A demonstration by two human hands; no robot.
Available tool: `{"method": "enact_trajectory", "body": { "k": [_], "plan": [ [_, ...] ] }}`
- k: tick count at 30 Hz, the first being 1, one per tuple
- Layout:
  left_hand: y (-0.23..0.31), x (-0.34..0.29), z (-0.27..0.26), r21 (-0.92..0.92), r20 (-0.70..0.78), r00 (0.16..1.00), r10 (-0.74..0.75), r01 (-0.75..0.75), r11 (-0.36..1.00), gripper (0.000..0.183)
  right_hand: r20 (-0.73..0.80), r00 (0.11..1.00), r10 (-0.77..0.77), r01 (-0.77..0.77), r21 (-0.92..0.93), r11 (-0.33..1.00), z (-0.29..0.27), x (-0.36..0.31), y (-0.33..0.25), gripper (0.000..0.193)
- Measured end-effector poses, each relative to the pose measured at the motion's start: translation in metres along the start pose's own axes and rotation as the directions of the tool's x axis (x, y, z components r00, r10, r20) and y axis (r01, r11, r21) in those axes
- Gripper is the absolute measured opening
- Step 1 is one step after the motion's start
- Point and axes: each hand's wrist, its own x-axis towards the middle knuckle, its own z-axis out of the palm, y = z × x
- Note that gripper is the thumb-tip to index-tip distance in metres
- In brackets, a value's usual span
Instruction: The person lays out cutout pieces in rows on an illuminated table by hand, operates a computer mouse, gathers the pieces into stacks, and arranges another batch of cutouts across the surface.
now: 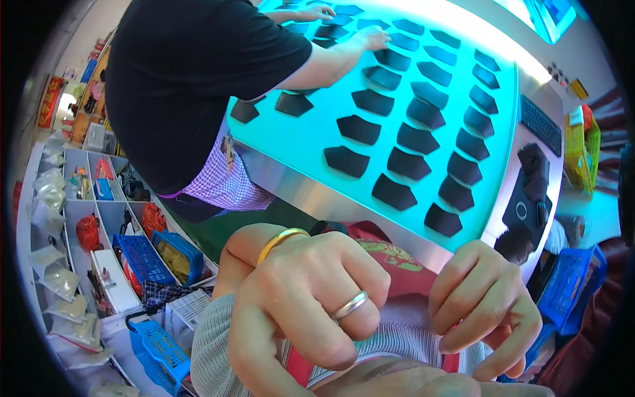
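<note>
My left hand [311, 298], with a silver ring and a gold-coloured bangle, is raised close in front of my chest, its fingers curled in. Beside it on the right is my right hand [486, 308], also curled, with a speck of red showing between its fingers. What either hand holds, if anything, is hidden. Below them are my grey knit sleeve [215, 337] and a red apron strap [299, 367]. Beyond my hands, dark five-sided flat pieces [410, 164] lie in rows on a cyan-lit table [297, 142].
A person in a black top [198, 73] leans over the table's far left, hands on the pieces. Left stands a divided shelf unit [79, 162] with blue baskets [142, 258] and plastic bags. At right are a keyboard [541, 124], a yellow basket [582, 149] and a blue crate [572, 288].
</note>
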Motion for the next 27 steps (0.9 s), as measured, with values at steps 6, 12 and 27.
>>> {"method": "enact_trajectory", "body": {
  "k": [6,12,27],
  "plan": [
    [0.005,0.008,-0.008,-0.023,-0.055,0.998,0.036,-0.037,0.999,0.028,-0.262,0.964,0.035,-0.03,0.024,0.999,0.006,-0.004,0.001,0.032],
    [0.009,0.0,-0.039,-0.07,0.162,0.977,-0.137,0.15,0.986,0.017,-0.234,0.97,0.061,-0.064,-0.002,0.998,0.002,-0.009,0.011,0.041],
    [-0.021,-0.284,-0.122,0.857,-0.161,0.492,-0.856,0.5,0.126,0.012,-0.656,0.006,0.755,-0.789,0.461,0.407,0.024,-0.267,0.072,0.033]
  ]
}}
